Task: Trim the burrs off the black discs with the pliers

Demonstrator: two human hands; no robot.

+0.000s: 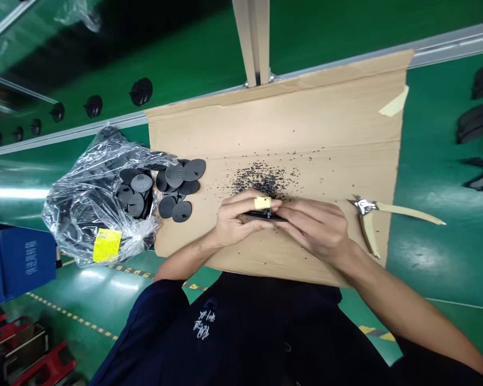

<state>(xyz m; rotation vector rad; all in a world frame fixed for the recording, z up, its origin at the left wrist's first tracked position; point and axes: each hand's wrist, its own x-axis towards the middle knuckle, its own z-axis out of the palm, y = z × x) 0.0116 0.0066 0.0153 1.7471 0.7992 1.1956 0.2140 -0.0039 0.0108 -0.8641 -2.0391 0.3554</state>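
Both hands meet over the middle of the cardboard (306, 134). The left hand (235, 222) and right hand (316, 228) pinch one thin black disc (265, 216) edge-on between them, fingers pressed close around it; a strip of tape wraps one left finger. Just beyond the disc lies a scatter of black shavings (261, 179), which suggests some trimming is done. To judge by what is left, plenty remains: a heap of discs (177, 185) spills from a clear bag (92, 203) at the cardboard's left edge, and the bag looks well filled. Cutters (370, 214) lie unused at the cardboard's right edge, near the right wrist. More black parts sit off the cardboard to the far right. Nothing blocks the hands.
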